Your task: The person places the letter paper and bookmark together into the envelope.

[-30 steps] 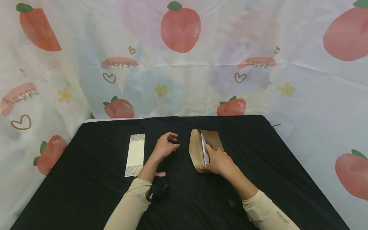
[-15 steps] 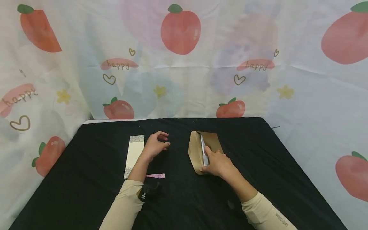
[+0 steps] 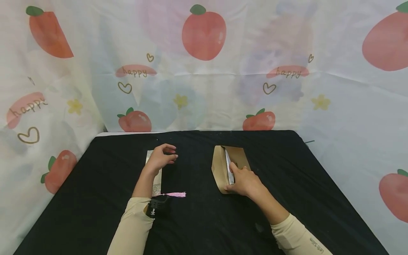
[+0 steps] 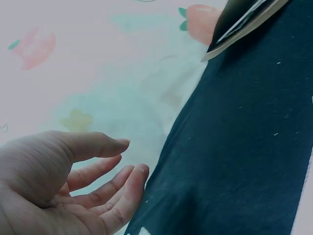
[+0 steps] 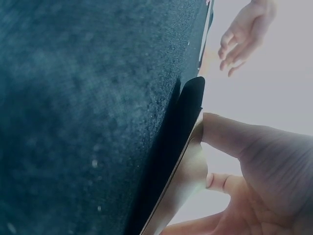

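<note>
My left hand (image 3: pixel 160 159) hovers over a cream bookmark (image 3: pixel 157 186) with patterned ends, hiding much of it. Its fingers are loosely bent with nothing between them, as the left wrist view of the hand (image 4: pixel 83 181) also shows. A pink tassel (image 3: pixel 177 194) trails right from the bookmark's near end. To the right, a brown paper envelope (image 3: pixel 218 164) has its flap opened to the left, and a white paper (image 3: pixel 227 166) shows in its mouth. My right hand (image 3: pixel 245 180) grips the envelope at its opening, thumb at the near edge; the right wrist view shows the envelope (image 5: pixel 182 193) against thumb and fingers.
A black cloth (image 3: pixel 197 219) covers the table. Behind and at both sides hangs a pale curtain (image 3: pixel 220 92) printed with fruit, hearts and "happy". A black wrist camera (image 3: pixel 156 204) sits on the left wrist.
My left hand has moved left, from between the two items to over the bookmark, uncovering more of the tassel. The right hand and the envelope have stayed in place.
</note>
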A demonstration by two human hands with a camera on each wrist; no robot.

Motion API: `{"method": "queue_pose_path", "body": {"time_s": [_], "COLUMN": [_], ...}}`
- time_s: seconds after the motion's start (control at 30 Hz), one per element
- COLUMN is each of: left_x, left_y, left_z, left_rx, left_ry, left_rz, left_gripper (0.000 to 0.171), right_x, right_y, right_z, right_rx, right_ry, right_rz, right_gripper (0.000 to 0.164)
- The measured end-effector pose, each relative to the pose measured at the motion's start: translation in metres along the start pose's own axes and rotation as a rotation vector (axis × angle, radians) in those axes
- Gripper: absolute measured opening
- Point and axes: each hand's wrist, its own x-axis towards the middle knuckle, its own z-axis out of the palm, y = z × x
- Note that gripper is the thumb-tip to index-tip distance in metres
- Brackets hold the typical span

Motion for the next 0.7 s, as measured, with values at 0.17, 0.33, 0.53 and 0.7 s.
{"method": "queue_pose_path", "body": {"time_s": [0.17,0.33,0.53,0.7], "left_x": [-0.002,-0.002,-0.006,-0.009], "left_y": [-0.002,-0.008,-0.013,-0.018], "left_z": [-0.015,-0.029,-0.045,-0.055], "left_rx": [-0.004,-0.012,-0.01,0.036], "left_ry": [0.013,0.009,0.041,0.065], "left_rz": [-0.011,-0.031,-0.053,-0.069], "left_gripper": [0.04,0.042,0.042,0.04], "right_x": [0.002,0.002,0.0,0.001], "right_y": [0.001,0.0,0.0,0.0], "right_z": [0.001,0.0,-0.001,0.0], "right_rx": [0.004,0.009,0.011,0.011], "right_ry": [0.001,0.004,-0.003,-0.005], "right_rz": [-0.008,-0.013,-0.017,-0.015], "right_gripper": [0.06,0.061,0.061,0.061]}}
